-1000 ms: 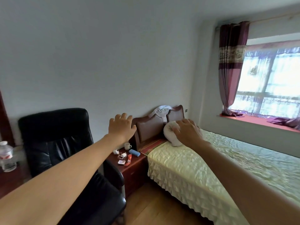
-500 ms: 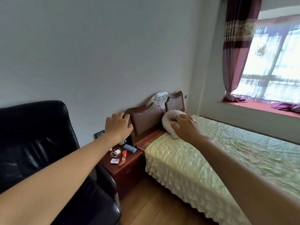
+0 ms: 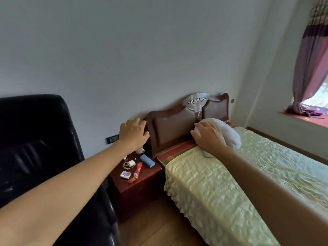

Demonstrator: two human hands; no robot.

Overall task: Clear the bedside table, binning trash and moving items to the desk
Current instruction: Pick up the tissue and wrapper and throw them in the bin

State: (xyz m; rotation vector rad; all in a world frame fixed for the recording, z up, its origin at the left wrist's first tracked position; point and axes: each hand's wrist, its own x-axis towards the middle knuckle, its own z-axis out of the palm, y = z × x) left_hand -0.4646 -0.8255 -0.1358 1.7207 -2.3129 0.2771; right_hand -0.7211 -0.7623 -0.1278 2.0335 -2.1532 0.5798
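Both hands (left hand (image 3: 133, 132), right hand (image 3: 207, 137)) reach out with fingers spread wide, holding nothing. The red wrapper (image 3: 136, 173) lies near the front edge of the bedside table (image 3: 142, 189). Best grab it first.

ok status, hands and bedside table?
Left hand and right hand open, empty, outstretched. Bedside table uncleared: cup, charger, blue case, red wrapper. No obstruction.

Single head view, facing forward-down toward bedside table (image 3: 136, 183), mid-distance, tilted.
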